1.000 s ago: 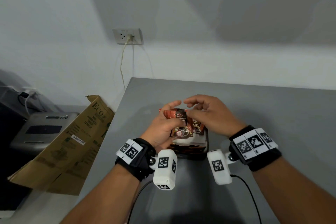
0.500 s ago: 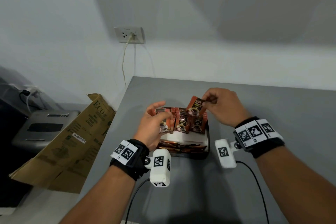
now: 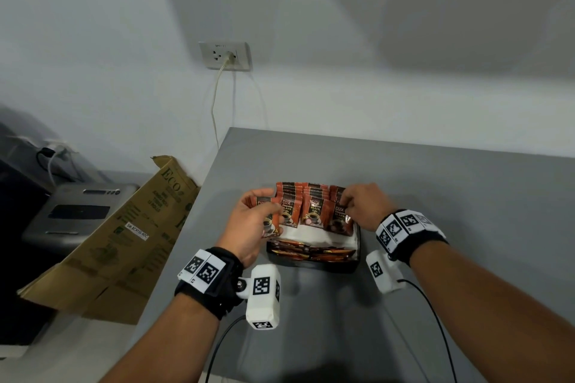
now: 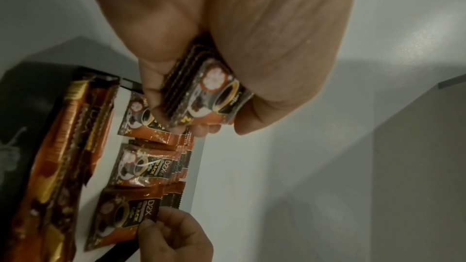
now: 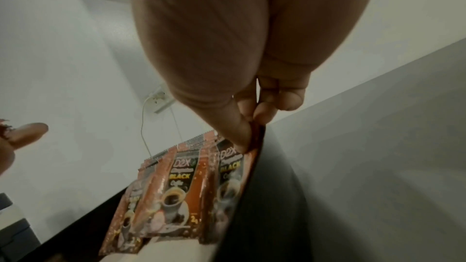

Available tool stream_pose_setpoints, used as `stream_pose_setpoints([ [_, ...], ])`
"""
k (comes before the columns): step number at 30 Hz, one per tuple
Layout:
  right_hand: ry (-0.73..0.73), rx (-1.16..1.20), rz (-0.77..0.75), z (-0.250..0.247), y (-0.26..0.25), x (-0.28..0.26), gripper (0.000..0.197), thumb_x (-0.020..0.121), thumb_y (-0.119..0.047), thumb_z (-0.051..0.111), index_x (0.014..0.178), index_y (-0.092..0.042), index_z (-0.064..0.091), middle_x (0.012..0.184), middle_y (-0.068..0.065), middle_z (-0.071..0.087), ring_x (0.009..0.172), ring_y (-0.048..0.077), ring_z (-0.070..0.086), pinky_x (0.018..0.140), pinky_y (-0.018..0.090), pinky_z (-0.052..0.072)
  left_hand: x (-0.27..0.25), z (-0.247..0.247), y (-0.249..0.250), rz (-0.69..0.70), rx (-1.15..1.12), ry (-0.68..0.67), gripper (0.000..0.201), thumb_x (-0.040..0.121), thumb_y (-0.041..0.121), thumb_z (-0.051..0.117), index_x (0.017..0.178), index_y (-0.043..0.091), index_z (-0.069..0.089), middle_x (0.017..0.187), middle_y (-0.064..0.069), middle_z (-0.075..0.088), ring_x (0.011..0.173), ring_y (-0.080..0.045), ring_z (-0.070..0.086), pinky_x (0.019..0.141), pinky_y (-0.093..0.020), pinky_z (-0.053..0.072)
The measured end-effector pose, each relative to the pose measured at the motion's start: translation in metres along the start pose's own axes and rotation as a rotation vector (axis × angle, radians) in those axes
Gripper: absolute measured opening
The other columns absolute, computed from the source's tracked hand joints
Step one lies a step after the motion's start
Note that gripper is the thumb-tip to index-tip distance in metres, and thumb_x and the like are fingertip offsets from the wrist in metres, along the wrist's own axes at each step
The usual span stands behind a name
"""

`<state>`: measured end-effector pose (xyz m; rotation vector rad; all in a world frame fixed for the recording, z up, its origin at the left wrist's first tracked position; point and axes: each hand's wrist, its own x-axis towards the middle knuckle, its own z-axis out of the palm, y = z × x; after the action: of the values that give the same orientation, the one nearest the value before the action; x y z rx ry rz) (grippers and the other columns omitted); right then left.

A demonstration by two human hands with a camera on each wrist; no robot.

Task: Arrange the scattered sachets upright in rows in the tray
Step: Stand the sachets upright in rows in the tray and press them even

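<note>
A black tray [image 3: 314, 265] sits on the grey table [image 3: 466, 227], and rows of red-brown coffee sachets [image 3: 314, 211] stand upright in its far part, printed faces toward the person, behind a white divider [image 3: 311, 235]. More sachets lie flat in the near compartment [image 3: 311, 253]. The left hand [image 3: 253, 221] hovers at the tray's left end, its fingers and thumb curled round a small stack of sachets [image 4: 201, 91] held together just beside the leftmost row. The right hand [image 3: 362, 207] is at the tray's right end, thumb and forefinger pinching the top edge of the rightmost sachet [image 5: 230, 170], which stands upright against the tray's right wall. To the left of the table a folded cardboard box [image 3: 118, 236] leans against its edge, with a grey printer [image 3: 77, 211] beyond it. A wall socket [image 3: 224, 56] above has a pale cable [image 3: 214, 109] plugged in and hanging down behind the table.
</note>
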<state>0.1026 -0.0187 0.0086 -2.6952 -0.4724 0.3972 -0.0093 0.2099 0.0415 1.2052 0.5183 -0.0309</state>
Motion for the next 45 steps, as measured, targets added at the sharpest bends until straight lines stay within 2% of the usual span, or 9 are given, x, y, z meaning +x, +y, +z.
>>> stream_pose_setpoints([
  [6,0.043,-0.029,-0.009,0.007,0.005,0.001,0.024,0.089,-0.003,0.058,0.099,-0.016,0.076,0.103,0.006,0.070,0.089,0.021,0.065,0.084,0.038,0.057,0.001,-0.004,-0.001,0.000,0.010,0.001,0.025,0.089,-0.008,0.059,0.106,0.010,0.062,0.079,-0.007,0.073,0.070,-0.022,0.067,0.066,-0.037,0.053],
  [13,0.083,-0.011,-0.011,0.014,0.007,-0.002,0.019,0.091,-0.011,0.061,0.107,-0.016,0.071,0.108,0.005,0.064,0.096,0.021,0.060,0.089,0.038,0.054,0.002,0.005,-0.002,-0.044,-0.048,-0.035,0.041,0.080,-0.019,0.047,0.114,0.000,0.059,0.089,-0.018,0.069,0.067,-0.028,0.066,0.055,-0.033,0.054],
  [17,0.184,0.034,-0.056,0.010,0.009,-0.007,0.020,0.087,-0.011,0.067,0.107,-0.015,0.071,0.102,0.001,0.061,0.102,0.021,0.057,0.090,0.030,0.045,0.005,0.008,-0.004,-0.033,-0.024,-0.062,0.044,0.079,-0.022,0.043,0.115,0.000,0.056,0.091,-0.020,0.069,0.065,-0.029,0.065,0.058,-0.034,0.055],
  [20,0.252,0.164,-0.101,-0.007,-0.007,-0.017,0.015,0.087,-0.019,0.070,0.101,-0.020,0.072,0.090,-0.009,0.059,0.086,0.010,0.057,0.078,0.021,0.044,0.006,0.014,-0.005,-0.005,0.074,-0.120,0.048,0.080,-0.025,0.051,0.117,0.005,0.055,0.092,-0.017,0.071,0.069,-0.027,0.069,0.067,-0.040,0.055],
  [24,0.065,0.526,-0.216,-0.029,-0.047,-0.035,0.026,0.082,-0.018,0.076,0.107,-0.026,0.074,0.093,-0.012,0.071,0.083,0.002,0.066,0.075,0.013,0.052,0.010,0.032,-0.006,0.068,0.151,-0.240,0.064,0.064,-0.020,0.070,0.120,0.006,0.056,0.101,-0.018,0.071,0.084,-0.026,0.069,0.077,-0.040,0.057],
  [27,0.060,0.488,-0.245,-0.035,-0.056,-0.037,0.020,0.081,-0.018,0.079,0.098,-0.028,0.076,0.089,-0.011,0.074,0.083,0.002,0.068,0.079,0.016,0.053,0.012,0.045,-0.006,0.081,0.188,-0.278,0.065,0.064,-0.019,0.076,0.121,0.005,0.055,0.102,-0.018,0.068,0.081,-0.026,0.068,0.068,-0.036,0.059],
  [32,0.082,0.422,-0.123,-0.046,-0.031,-0.026,0.016,0.084,-0.014,0.077,0.082,-0.029,0.072,0.075,-0.011,0.074,0.070,-0.004,0.067,0.069,0.010,0.046,0.014,0.044,-0.001,0.081,0.159,-0.047,0.036,0.085,-0.014,0.062,0.115,0.004,0.051,0.084,-0.016,0.062,0.048,-0.019,0.053,0.046,-0.030,0.045],
  [36,0.022,0.249,-0.005,-0.026,-0.011,-0.015,0.014,0.084,-0.013,0.075,0.084,-0.026,0.071,0.075,-0.009,0.073,0.073,0.002,0.067,0.073,0.019,0.052,0.013,0.032,0.004,0.051,0.135,-0.031,0.034,0.086,-0.015,0.055,0.113,0.006,0.052,0.060,-0.001,0.065,0.048,-0.020,0.052,0.054,-0.033,0.044],
  [45,-0.008,0.025,0.017,0.004,0.000,-0.002,0.015,0.085,-0.009,0.069,0.086,-0.024,0.069,0.093,-0.003,0.068,0.087,0.016,0.065,0.082,0.037,0.058,0.006,0.021,-0.003,-0.026,0.145,-0.027,0.040,0.083,-0.015,0.052,0.112,0.011,0.057,0.085,-0.010,0.065,0.062,-0.018,0.057,0.057,-0.034,0.051],
])
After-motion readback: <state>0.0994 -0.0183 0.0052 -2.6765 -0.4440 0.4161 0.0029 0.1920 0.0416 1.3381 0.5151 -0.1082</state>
